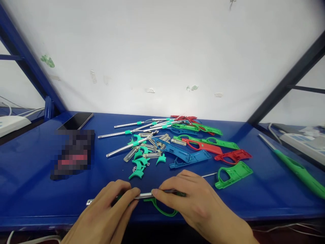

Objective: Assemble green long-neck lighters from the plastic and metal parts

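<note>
Both my hands meet at the near edge of the blue shelf [30, 189]. My left hand [111, 206] is closed, its fingers pinching a thin metal rod [144, 195] that sticks out past it to the left. My right hand [193, 200] is closed over the rod's other end and a green plastic handle shell [162, 209], whose loop shows below my fingers. Just behind lies a pile of parts: metal rods with teal collars [132, 132], teal triggers [138, 166], clear tubes [152, 147] and blue [188, 157], red [233, 156] and green shells [233, 174].
A phone [76, 121] lies at the back left, with a blurred dark object [73, 154] in front of it. A finished green long lighter [297, 169] lies at the right. Blue frame posts slant up on both sides; white power strips [10, 123] sit beyond them.
</note>
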Action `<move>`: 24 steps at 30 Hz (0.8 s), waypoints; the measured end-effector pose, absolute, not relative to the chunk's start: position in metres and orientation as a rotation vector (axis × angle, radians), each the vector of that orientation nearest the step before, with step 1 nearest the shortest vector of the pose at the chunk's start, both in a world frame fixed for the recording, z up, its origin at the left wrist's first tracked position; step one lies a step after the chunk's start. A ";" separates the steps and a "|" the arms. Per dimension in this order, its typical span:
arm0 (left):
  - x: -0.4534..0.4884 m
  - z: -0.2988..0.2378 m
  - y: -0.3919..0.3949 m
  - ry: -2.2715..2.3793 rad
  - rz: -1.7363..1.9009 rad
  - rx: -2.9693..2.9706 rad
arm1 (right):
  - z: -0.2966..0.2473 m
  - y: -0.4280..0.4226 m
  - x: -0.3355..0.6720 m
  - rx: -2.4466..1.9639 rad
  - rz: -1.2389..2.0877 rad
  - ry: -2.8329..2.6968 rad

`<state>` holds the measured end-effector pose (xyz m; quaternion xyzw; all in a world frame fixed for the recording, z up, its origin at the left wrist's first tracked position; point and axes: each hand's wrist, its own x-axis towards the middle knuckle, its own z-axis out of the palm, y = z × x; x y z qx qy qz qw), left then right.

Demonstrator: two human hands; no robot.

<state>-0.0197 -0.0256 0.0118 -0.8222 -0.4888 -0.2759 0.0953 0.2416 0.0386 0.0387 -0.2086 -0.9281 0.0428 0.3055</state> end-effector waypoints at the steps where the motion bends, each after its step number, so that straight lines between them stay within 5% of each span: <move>1: -0.020 0.012 -0.025 -1.435 -0.803 -2.439 | 0.038 0.038 0.241 -0.563 0.115 -2.470; 24: -0.033 -0.014 -0.044 -1.545 -0.584 -2.437 | 0.047 0.031 0.244 -0.645 0.187 -2.731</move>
